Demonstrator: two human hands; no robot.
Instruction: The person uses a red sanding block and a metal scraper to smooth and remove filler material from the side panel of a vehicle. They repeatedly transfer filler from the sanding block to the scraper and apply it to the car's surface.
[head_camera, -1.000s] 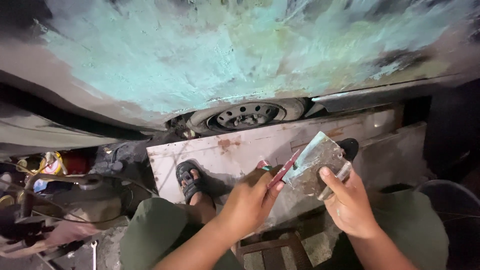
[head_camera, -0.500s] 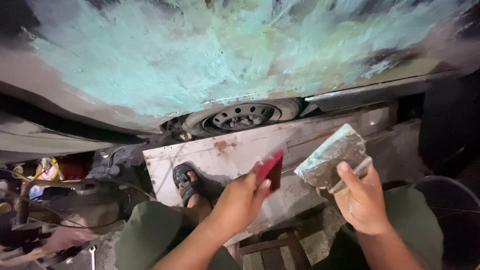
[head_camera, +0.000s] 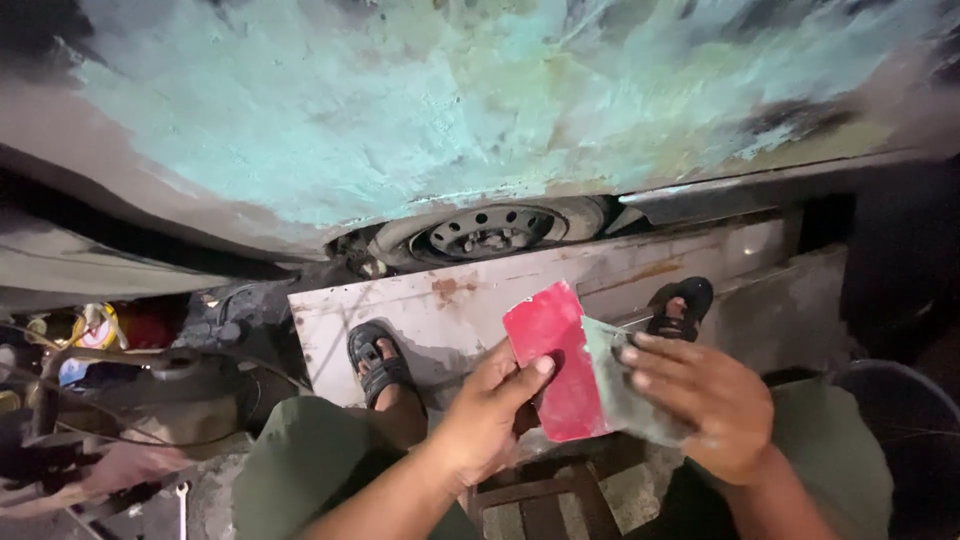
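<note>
My left fingers (head_camera: 520, 372) pinch the red card (head_camera: 556, 362); my right fingers (head_camera: 655, 365) grip the grey pad (head_camera: 625, 385), touching it at three o'clock.

Your left hand (head_camera: 490, 415) covers the lower left corner of the flat red plastic spreader (head_camera: 555, 365). Right of the spreader, your right hand (head_camera: 705, 400) hides most of the grey putty-smeared pad (head_camera: 625, 385). Above the spreader, the green-patched car body panel (head_camera: 450, 110) hides the upper part of the steel wheel (head_camera: 490, 232).

A steel wheel (head_camera: 492, 230) lies under the green-smeared car panel (head_camera: 400, 110), behind a pale board (head_camera: 440, 310).
</note>
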